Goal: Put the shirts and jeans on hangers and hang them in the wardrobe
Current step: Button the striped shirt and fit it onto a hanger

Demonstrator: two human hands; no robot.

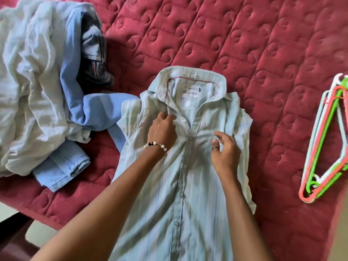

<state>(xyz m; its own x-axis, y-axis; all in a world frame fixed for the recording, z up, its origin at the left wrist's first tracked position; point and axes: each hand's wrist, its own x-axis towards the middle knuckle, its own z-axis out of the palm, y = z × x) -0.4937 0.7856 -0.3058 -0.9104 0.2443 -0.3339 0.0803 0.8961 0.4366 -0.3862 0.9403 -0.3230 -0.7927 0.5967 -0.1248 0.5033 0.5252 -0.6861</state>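
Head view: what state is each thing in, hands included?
Striped shirt: flat on the quilt, collar open, lower buttons fastened.
Left hand: fingers curled on the shirt's placket.
Right hand: loosely curled above the shirt.
Hangers: stacked, unused.
Clothes pile: crumpled, unhung.

Shirt [180, 166] lies mid-bed [263, 44], clothes pile [37, 81] left, hangers [327, 140] right

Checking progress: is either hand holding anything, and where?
Left hand pinches the shirt placket below the collar; right hand hovers open, holding nothing.
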